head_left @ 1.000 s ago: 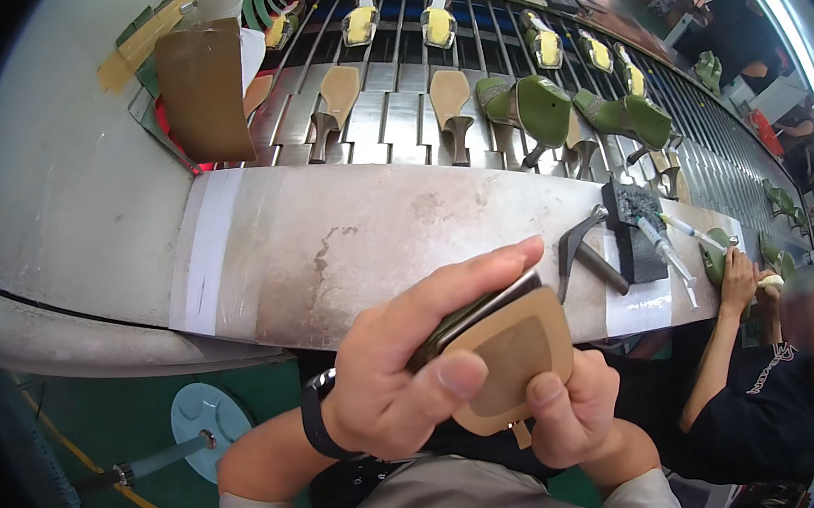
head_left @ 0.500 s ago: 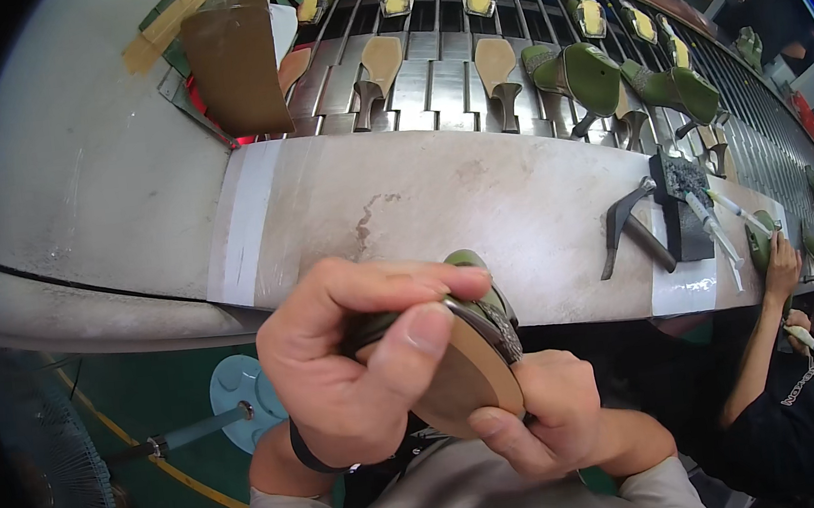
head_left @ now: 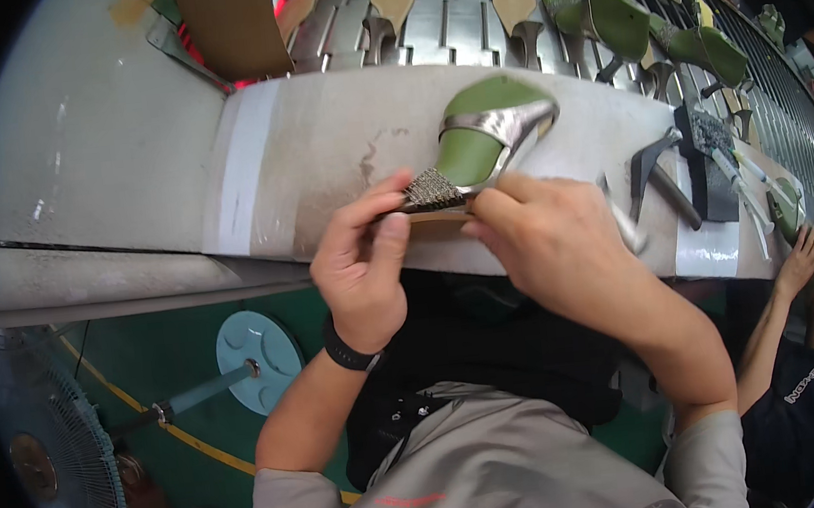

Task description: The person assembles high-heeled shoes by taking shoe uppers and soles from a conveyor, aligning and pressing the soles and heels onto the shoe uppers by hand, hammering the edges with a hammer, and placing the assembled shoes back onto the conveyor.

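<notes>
Both of my hands hold a green high-heeled shoe [head_left: 474,140] with a silver strap and a glittery toe band, just above the grey workbench [head_left: 319,155]. My left hand [head_left: 364,263] pinches the toe end between thumb and fingers; it wears a black wristband. My right hand [head_left: 548,240] grips the sole side of the shoe from the right. The shoe now shows its green insole upward, heel pointing away from me.
Behind the bench runs a slatted conveyor [head_left: 444,25] carrying several tan soles and green shoes. A metal shoe stand [head_left: 659,176] and tools lie at the right. Another person's hand [head_left: 804,260] reaches in at the right. A fan [head_left: 44,455] stands at lower left.
The shoe was turned over from tan sole facing me to green insole up, and lifted toward the bench. My view tilted closer to the bench.
</notes>
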Motion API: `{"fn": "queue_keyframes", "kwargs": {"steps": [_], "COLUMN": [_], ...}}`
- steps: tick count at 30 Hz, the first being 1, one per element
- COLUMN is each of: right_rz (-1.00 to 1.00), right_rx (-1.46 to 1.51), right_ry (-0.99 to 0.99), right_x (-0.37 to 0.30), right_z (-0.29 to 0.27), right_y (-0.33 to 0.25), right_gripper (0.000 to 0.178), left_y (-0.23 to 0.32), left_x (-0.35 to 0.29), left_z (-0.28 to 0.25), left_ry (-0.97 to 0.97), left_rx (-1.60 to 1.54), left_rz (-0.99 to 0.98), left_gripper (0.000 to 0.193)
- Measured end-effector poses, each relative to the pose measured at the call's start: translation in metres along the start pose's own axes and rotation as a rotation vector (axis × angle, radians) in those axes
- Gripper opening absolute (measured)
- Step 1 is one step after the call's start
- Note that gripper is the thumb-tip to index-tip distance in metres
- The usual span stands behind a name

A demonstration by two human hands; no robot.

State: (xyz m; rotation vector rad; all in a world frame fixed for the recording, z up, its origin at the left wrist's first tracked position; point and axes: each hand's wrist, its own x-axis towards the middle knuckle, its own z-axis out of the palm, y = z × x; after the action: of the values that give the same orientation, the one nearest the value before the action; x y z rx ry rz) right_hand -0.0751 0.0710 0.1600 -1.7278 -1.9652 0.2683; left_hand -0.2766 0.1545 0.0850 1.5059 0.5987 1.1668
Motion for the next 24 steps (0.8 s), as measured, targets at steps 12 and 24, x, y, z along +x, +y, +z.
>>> {"fn": "queue_keyframes", "kwargs": {"steps": [12, 24], "right_rz": [-0.165, -0.099], "right_rx": [-0.209, -0.033], "right_ry": [0.24, 0.155], "right_x": [-0.019, -0.014], "right_z": [0.033, 0.013], "right_y": [0.018, 0.028], "right_gripper": [0.024, 0.021], "left_y": [-0.026, 0.008], "left_x": [0.006, 0.02], "left_z": [-0.006, -0.007], "left_ry": [-0.076, -0.221], "left_rx": [0.554, 0.065], "left_rz": [0.556, -0.087], "left_gripper": [0.033, 0.029]}}
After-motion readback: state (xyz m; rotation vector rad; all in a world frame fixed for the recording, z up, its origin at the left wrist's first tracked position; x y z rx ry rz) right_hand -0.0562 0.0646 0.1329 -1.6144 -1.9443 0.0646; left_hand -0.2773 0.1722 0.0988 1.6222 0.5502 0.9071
